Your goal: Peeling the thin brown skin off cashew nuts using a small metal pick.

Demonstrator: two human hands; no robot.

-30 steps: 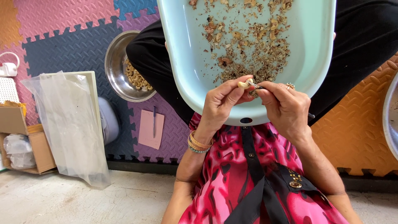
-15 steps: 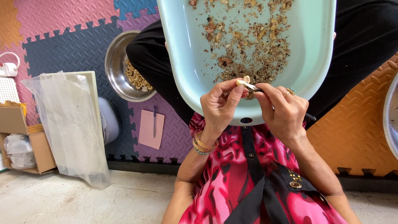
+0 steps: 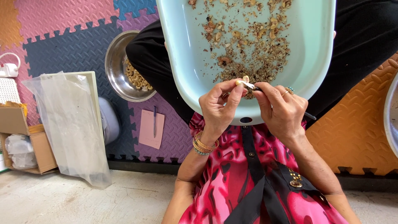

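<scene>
The fingers of the left hand (image 3: 219,105) pinch a small pale nut (image 3: 245,79) at their tips, held just over the near end of a pale green tub (image 3: 182,62). The fingers of the right hand (image 3: 284,110) close round a thin knife (image 3: 253,86) whose blade touches the nut; its dark handle sticks out past the hand.

Judging by what lies about, the peeling looks well under way but not finished. A spread of brown skins and scraps (image 3: 248,45) covers the tub's floor, with some pale pieces among it; whether those are peeled or waiting I cannot tell. A steel bowl (image 3: 118,70) to the left holds a modest heap of pale kernels (image 3: 137,76), filling only a part of it.

The tub rests across the person's lap. The floor is foam puzzle mat (image 3: 62,37) in pink, grey, purple and orange, giving way to bare concrete (image 3: 83,199) nearer the camera. On the mat lie a pink notepad with a pen (image 3: 152,127), a clear plastic bag (image 3: 70,124) and an open cardboard box (image 3: 25,141).
</scene>
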